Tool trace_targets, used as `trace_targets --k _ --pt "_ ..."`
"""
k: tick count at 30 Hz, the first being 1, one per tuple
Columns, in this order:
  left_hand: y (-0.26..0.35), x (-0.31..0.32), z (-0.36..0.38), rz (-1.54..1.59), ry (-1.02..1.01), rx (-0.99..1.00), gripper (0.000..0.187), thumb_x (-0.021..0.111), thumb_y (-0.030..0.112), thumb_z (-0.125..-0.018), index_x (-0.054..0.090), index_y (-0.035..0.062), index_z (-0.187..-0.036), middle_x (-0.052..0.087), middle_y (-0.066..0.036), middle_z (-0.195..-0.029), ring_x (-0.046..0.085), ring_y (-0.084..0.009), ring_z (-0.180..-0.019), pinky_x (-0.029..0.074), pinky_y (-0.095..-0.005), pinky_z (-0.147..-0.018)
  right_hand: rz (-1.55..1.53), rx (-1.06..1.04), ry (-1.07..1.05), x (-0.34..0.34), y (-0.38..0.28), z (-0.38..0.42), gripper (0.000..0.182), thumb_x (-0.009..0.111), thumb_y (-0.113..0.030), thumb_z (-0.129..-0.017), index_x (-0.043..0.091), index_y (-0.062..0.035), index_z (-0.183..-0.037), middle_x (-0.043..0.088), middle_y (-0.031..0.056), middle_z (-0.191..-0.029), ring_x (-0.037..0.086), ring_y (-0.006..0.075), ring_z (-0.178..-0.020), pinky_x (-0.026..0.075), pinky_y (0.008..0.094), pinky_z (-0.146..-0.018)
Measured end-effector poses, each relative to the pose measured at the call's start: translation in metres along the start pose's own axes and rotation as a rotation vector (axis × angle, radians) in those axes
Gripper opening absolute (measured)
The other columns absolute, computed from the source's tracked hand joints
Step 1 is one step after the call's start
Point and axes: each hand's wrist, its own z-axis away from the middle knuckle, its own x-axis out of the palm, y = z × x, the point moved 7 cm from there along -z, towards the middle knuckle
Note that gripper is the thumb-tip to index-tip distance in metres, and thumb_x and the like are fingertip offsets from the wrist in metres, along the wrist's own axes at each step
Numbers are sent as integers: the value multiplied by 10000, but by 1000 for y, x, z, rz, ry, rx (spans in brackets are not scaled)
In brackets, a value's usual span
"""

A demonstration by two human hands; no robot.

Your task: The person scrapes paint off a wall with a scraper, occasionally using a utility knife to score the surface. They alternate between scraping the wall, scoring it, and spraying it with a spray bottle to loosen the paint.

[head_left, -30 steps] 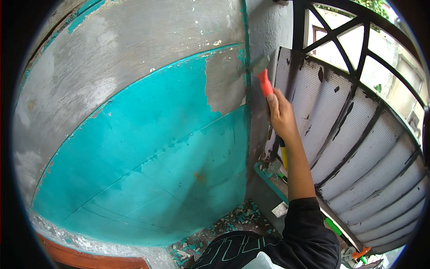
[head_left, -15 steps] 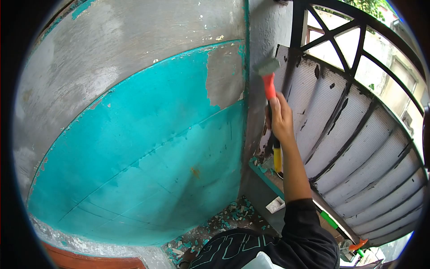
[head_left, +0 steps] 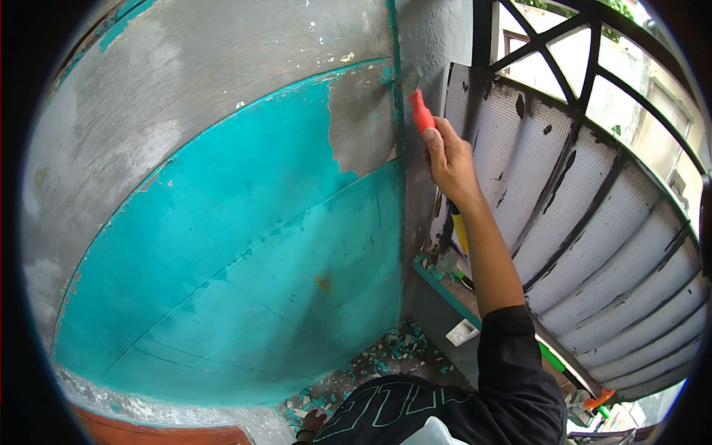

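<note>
My right hand (head_left: 451, 165) is wrapped around the handle of a paint scraper (head_left: 420, 111), which has a red neck and a yellow section toward its lower end. Its grey blade (head_left: 412, 78) points up at the corner where the wall meets the grey pillar (head_left: 434, 41). Beside it, turquoise paint (head_left: 245, 185) covers the lower wall, with a bare grey patch (head_left: 363, 119) near the corner. Low beside my black shirt, my left hand (head_left: 314, 423) shows only in part, dark and with its fingers indistinct.
A black metal gate (head_left: 586, 185) with white mesh panels stands at the right. Another scraper (head_left: 449, 263) lies on the ledge (head_left: 445, 297) among paint chips. A white block (head_left: 462, 332), a green-handled tool (head_left: 550, 357) and an orange-handled tool (head_left: 599, 400) are lower down. Paint flakes (head_left: 404, 348) litter the floor.
My right hand has moved up and to the left with the scraper, turning it so the blade now sits at the wall corner. More of my left hand shows at the bottom.
</note>
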Motion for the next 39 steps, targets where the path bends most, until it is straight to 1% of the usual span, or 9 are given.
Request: trace_targets --k 2,4,8,15,19,24,29,34,39 --pt "-4 -5 -5 6 90 19 745 613 469 -829 479 -52 -1345 645 -225 -1168 642 -351 -1046 489 -434 -946 134 -91 -44 2 0 4 336 436 -326 -1034 555 -17 -1087 489 2 -637 455 79 -545 389 257 -512" --pt "9 -4 -1 25 265 644 740 607 469 -825 482 -40 -1348 663 -221 -1130 656 -352 -1009 494 -443 -930 183 52 -129 -6 20 29 362 451 -349 -1021 560 -7 -1068 503 26 -636 478 103 -571 402 286 -537" --pt "65 -27 14 70 -26 15 705 599 460 -837 501 -36 -1327 670 -223 -1099 662 -352 -988 505 -453 -896 179 297 -261 -9 70 107 365 464 -355 -1007 564 -6 -1046 523 64 -642 535 143 -581 418 312 -536" --pt "319 -185 116 407 483 881 447 566 245 -965 512 -12 -1326 678 -102 -943 625 -151 -837 492 -307 -729 -448 350 -94 51 43 131 345 453 -315 -1017 466 -27 -1206 506 34 -844 474 104 -501 405 243 -457" --pt "473 -259 236 576 369 1322 712 647 268 -909 302 23 -1481 633 -136 -1123 622 -235 -995 503 -323 -842 -615 337 -50 81 6 85 403 497 -294 -1003 356 -28 -1271 516 64 -882 581 158 -568 459 272 -487" --pt "531 -276 284 420 364 1194 747 633 123 -897 214 27 -1508 612 -134 -1067 612 -211 -927 499 -312 -817 -681 353 28 94 8 58 516 533 -316 -989 253 -44 -1326 541 102 -914 639 199 -619 499 300 -521" --pt "540 -316 313 534 432 1234 590 534 121 -945 311 15 -1481 504 33 -658 429 -48 -498 397 -221 -466 -36 -10 76 71 -5 33 439 541 -146 -914 409 -65 -1324 555 149 -1079 629 241 -733 526 369 -680" --pt "547 -376 355 487 296 1147 558 537 146 -946 363 -1 -1456 569 -8 -700 467 -47 -498 392 -197 -447 343 -482 109 68 -55 21 550 613 -42 -719 531 -97 -1260 503 142 -1247 596 309 -953 520 418 -807" --pt "565 -425 393 324 236 1072 551 533 153 -948 368 -26 -1443 590 -26 -720 474 -53 -484 395 -199 -436 345 -493 138 72 -57 -5 509 714 -58 -671 563 -86 -1157 542 88 -1180 584 290 -938 515 402 -810"
